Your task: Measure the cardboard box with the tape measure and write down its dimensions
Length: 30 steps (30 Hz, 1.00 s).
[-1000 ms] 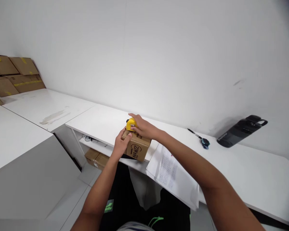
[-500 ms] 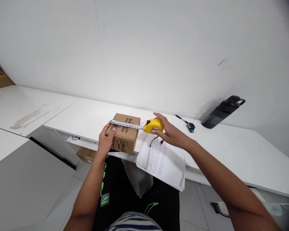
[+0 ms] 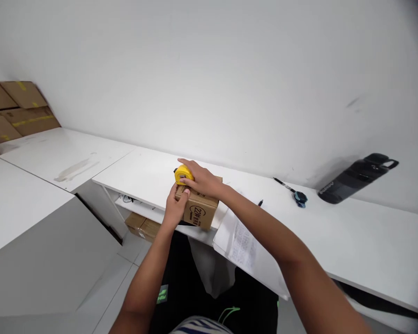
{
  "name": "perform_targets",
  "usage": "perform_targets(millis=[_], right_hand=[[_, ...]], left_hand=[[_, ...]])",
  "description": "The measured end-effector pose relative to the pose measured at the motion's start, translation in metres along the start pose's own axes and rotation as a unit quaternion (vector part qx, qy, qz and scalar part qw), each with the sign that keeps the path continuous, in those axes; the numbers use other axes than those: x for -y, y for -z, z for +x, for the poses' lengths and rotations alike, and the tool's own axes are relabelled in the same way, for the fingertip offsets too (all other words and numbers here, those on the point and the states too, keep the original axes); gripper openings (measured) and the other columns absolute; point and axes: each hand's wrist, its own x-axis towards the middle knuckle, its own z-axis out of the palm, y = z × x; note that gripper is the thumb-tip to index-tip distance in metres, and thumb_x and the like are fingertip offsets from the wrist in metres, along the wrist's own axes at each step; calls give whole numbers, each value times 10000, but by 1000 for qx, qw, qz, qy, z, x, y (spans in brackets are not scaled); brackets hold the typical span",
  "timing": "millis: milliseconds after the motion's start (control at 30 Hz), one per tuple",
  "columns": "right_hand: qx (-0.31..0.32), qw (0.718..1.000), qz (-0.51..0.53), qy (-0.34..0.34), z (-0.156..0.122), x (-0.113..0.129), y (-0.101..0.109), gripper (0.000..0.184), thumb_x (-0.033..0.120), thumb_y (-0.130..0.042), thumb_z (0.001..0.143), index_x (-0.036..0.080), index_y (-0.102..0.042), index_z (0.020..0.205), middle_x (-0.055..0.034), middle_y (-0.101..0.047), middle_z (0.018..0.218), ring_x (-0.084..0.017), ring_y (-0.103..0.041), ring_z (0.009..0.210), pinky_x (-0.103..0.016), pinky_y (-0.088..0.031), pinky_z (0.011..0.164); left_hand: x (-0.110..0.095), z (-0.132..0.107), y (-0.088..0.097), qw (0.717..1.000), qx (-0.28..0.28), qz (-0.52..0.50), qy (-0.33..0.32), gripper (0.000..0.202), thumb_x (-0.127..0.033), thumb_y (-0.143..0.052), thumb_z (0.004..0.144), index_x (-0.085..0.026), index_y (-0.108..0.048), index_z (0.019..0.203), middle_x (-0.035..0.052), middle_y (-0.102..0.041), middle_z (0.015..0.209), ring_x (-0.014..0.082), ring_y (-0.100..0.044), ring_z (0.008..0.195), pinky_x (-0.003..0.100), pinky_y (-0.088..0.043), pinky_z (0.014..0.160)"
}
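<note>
The left hand [image 3: 176, 207] is grasping a box [image 3: 200, 211] on the counter [image 3: 362, 246].
The right hand [image 3: 202, 178] is gripping a tape measure [image 3: 183, 173] at the box's top; papers [image 3: 245, 250] are lying beside the box, and farther off a bottle [image 3: 355, 180] is standing near the wall [image 3: 212, 79].

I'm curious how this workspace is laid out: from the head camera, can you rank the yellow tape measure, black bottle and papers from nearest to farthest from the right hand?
From the right hand:
1. Yellow tape measure: in its grasp.
2. Papers: to the right, at the counter's front edge.
3. Black bottle: far right, near the wall.
</note>
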Motion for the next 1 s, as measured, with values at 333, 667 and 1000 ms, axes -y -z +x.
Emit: perform_targets(millis=[333,667,1000], right_hand=[[-141,990,4,-3,-33,6,0,623,429,-510,920,279,-275,1477,-114,-505,1380,-279,-517,1220,-474,-446,999],[-443,896,30,-21,-194,39,-58,573,549,-196,979,362,-36,1497,-95,-570,1306,-270,-560,1230,-579,-358,1095],[-76,891,-247,-373,-222,-126,30,480,212,-310,988,183,-386,1461,-205,-506,1367,-258,-618,1063,-379,-481,824]], left_hand=[[-1,-4,-4,981,-124,114,-93,725,-467,-631,824,-188,-333,1423,187,-348,1499,301,-382,1368,465,-337,1102],[-8,-114,-58,958,241,-52,-143,757,-821,-427,743,-241,-654,1174,123,-667,1087,306,-629,1012,427,-521,888],[9,-50,-134,897,367,210,-126,353,-496,-611,797,-194,-662,971,56,-697,902,223,-644,814,315,-480,710]])
